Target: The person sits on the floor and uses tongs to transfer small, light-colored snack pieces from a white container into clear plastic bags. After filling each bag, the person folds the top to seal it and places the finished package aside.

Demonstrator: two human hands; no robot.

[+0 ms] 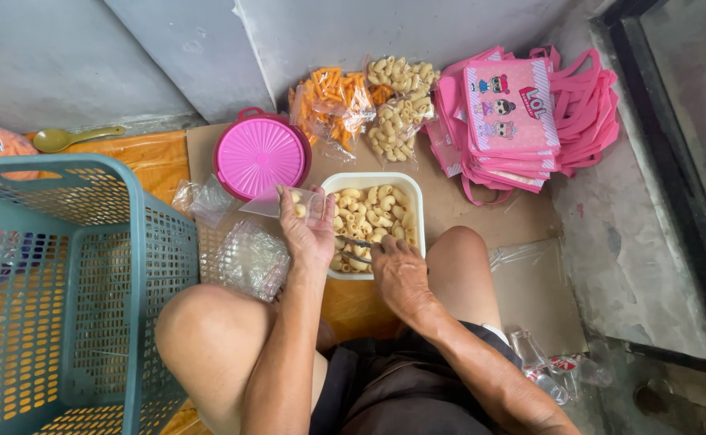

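Observation:
I sit on the floor with a white square tub (412, 196) of pale curled snack pieces (369, 211) between my knees. My left hand (309, 234) holds a small clear plastic bag (284, 204) open over the tub's left rim, with a few pieces inside. My right hand (400, 274) grips a metal utensil (355, 242) whose end lies in the snacks; what kind of utensil it is stays hidden.
A teal plastic basket (63, 290) stands at my left. Loose clear bags (248, 258) lie beside it. Beyond the tub are a pink round lid (260, 153), filled bags of orange sticks (333, 105) and pale curls (401, 105), and stacked pink tote bags (522, 113). A green spoon (71, 138) lies by the wall.

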